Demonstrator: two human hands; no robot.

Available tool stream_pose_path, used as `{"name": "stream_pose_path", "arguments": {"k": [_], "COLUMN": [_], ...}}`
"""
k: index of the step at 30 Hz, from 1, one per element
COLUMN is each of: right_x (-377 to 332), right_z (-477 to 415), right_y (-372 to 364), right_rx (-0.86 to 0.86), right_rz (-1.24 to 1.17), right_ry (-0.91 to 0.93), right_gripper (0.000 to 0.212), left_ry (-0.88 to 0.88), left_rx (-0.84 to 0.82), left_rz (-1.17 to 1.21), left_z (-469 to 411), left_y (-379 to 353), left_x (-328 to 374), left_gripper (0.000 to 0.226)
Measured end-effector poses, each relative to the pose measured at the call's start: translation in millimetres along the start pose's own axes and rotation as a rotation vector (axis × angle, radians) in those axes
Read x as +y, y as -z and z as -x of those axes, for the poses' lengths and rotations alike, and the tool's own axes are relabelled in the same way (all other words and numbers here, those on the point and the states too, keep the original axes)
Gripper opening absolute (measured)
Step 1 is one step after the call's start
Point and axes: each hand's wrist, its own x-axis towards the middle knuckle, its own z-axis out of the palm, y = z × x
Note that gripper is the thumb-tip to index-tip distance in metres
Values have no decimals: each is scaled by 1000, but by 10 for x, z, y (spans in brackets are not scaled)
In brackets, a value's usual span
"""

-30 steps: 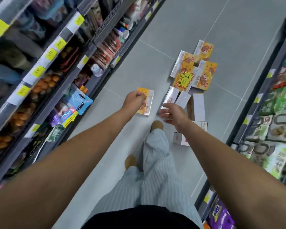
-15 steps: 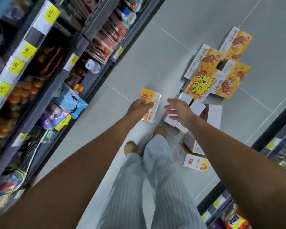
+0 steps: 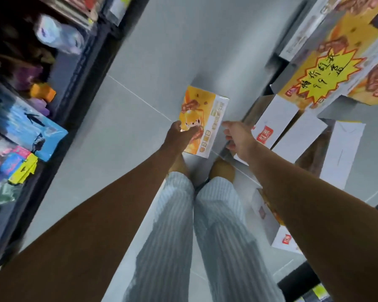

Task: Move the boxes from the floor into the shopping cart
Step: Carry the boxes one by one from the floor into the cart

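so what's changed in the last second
The view has dropped closer to the floor. The right hand swung left from over the white boxes to the right edge of the orange box; whether it touches yet is unclear. The left hand keeps its hold on that box's left edge, and the boxes lie where they were.

starburst tag (image 3: 327, 81): handwritten Chinese, "99" | white box (image 3: 277, 114): red logo, unclear | orange box (image 3: 207, 114): lettering blurred

Your trousers (image 3: 207, 232) are pale blue with fine stripes. The snack box (image 3: 207, 114) you see is orange-yellow, the floor (image 3: 162, 51) grey.
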Motion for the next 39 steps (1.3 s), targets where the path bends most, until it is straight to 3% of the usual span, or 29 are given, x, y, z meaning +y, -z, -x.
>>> {"name": "stream_pose_path", "arguments": {"k": [6,15,18,22,27,32,35,39], "right_x": [355,519,516,505,388,90,-115,-340], "right_z": [-938,-1444,-1380,-1190,-829,-433,-139,343], "right_y": [-371,-704,-693,-613,-496,-420,-336,-165], "right_rx": [-37,-80,-73,-9,-58,-66,-66,-73], "right_rz": [-44,-301,-319,-329,-319,-366,-352,-333], "right_ry": [-50,-45,-78,-80,36,105,133,221], "right_gripper": [41,23,33,32,29,19,12,22], "left_ry": [42,112,95,33,-80,-216,-279,-339], "left_rx": [66,-69,-40,-1,52,-33,-64,-16], "left_rz": [-74,-55,-62,-142,-104,29,66,27], "left_z": [-1051,-1629,-1583,-1409,-1037,-629,-294,154], "left_y": [-238,-97,-48,22,215,460,629,754], "left_x": [-316,-509,-479,-406,-281,124,440,670], "left_gripper": [78,65,78,60,47,33,34,40]}}
